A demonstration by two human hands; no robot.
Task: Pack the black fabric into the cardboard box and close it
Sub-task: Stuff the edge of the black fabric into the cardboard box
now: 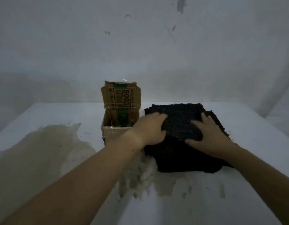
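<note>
Black fabric, nubbly and folded; fingers of left hand and right hand grip it.

Head view: forward-down, close over table.

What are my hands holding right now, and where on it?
The black fabric. The left hand grips the left side of its raised upper fold, and the right hand grips the right side of that fold.
</note>
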